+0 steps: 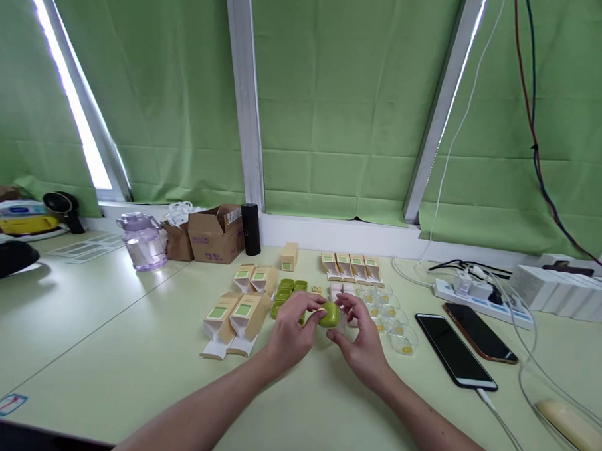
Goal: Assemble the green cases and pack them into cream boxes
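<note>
My left hand (291, 333) and my right hand (362, 338) meet over the middle of the pale green table (101, 336), both pinching a small round green case (330, 314) between their fingertips. Just behind the hands lie several green cases (288, 290) in a cluster. Clear plastic shells (394, 322) with yellow bits lie to the right of the hands. Several open tan and white cartons (234, 319) lie to the left, and a row of similar cartons (352, 267) stands further back.
Two phones (468, 346) lie at the right, one on a cable, beside a power strip (482, 298) and white boxes (562, 290). At the back left stand a purple water jug (141, 240), brown cardboard boxes (215, 234) and a black bottle (251, 228). Green curtains cover the window.
</note>
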### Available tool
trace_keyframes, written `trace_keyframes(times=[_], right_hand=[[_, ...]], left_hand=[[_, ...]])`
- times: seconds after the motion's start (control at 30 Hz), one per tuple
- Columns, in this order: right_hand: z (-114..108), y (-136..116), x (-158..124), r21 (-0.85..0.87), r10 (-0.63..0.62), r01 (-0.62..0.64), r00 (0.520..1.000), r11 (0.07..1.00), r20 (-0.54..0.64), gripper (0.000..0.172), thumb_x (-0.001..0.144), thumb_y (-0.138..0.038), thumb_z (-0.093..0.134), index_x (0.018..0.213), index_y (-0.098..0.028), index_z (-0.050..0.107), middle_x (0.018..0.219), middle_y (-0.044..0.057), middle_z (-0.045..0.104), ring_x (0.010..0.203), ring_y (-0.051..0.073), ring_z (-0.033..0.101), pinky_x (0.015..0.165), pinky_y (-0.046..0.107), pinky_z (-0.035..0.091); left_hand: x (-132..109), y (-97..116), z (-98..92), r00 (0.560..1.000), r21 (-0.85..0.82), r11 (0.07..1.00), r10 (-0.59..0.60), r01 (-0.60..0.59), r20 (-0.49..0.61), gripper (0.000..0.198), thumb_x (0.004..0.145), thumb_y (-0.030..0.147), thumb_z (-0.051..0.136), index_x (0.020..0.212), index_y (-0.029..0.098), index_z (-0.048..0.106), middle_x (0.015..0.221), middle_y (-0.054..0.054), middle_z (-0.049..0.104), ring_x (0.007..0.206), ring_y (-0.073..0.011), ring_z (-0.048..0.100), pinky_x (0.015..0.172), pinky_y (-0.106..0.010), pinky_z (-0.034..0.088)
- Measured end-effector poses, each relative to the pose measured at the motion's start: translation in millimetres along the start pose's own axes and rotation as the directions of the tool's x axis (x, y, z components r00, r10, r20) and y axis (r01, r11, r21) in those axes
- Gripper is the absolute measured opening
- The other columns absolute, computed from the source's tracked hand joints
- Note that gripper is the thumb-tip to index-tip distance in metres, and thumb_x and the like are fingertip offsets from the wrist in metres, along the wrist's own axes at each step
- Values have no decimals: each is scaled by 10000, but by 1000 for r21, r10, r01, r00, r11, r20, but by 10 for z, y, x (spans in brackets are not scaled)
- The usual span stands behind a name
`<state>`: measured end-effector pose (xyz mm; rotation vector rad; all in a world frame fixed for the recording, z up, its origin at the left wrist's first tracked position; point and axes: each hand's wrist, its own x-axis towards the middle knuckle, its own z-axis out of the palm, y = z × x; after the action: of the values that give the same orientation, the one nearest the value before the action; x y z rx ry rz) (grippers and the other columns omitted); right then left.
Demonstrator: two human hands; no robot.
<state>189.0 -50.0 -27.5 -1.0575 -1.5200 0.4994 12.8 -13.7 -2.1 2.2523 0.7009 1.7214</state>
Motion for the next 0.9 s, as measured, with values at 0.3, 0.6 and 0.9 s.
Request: trace_keyframes(times=[0.3, 0.6, 0.9], right_hand=[[-54, 19, 25, -164, 8, -1, 999, 986, 38, 441, 848, -255, 697, 1258, -275, 537, 1230, 75, 669, 1118, 286, 629, 934, 447, 522], [-319, -199, 123, -407, -93, 180, 970, 895, 224, 176, 921, -82, 572, 917, -259, 571, 1308, 79, 641, 1207, 263, 661, 950, 419, 556], [-797, -36, -157, -707, -162, 331, 941, 625, 297, 214, 854, -39, 663, 897, -248, 654, 1164, 100, 632, 1150, 332, 598, 883, 460, 558]], left_hand=[[84, -75, -40, 880, -357, 838, -468, 414, -79, 204, 919, 378, 757, 877, 190, 690, 1031, -116, 787, 988, -244, 746, 869, -359, 592], [164, -192, -62, 702, -563, 639, -698, 524, -138, 378, 735, 488, 919, 780, 185, 698, 786, -30, 732, 702, -143, 644, 674, -268, 539], [145, -169, -43, 698, -568, 620, -708, 541, -107, 356, 734, 471, 918, 796, 183, 719, 807, -38, 735, 739, -147, 645, 687, -270, 543]])
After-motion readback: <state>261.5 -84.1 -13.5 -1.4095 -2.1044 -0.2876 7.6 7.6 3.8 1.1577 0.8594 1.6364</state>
